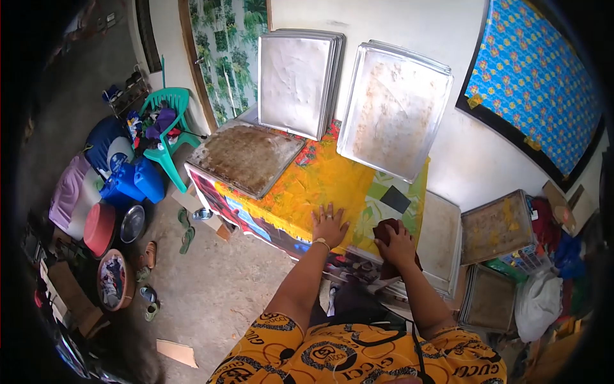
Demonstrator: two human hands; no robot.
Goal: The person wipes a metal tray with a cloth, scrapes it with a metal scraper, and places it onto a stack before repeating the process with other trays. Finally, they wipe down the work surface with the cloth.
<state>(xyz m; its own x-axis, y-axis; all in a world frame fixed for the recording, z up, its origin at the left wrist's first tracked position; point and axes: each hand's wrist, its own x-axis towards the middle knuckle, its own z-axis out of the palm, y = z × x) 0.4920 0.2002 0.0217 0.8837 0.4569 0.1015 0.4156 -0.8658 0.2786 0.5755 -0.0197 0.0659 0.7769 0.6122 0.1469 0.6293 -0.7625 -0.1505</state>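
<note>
My left hand lies with fingers spread on the yellow part of the patterned table cover. To its right, my right hand grips a dark brown cloth at the table's front edge. Just beyond that hand, a small dark square rests on the green part of the cover. A stained brown metal tray lies flat at the table's left end. Behind, two stacks of metal trays lean upright on the wall, a silver stack at left and a spotted stack at right.
More trays stand low right of the table, beside another stained tray and a white bag. At left are a green chair with clothes, blue containers, basins and footwear on the floor.
</note>
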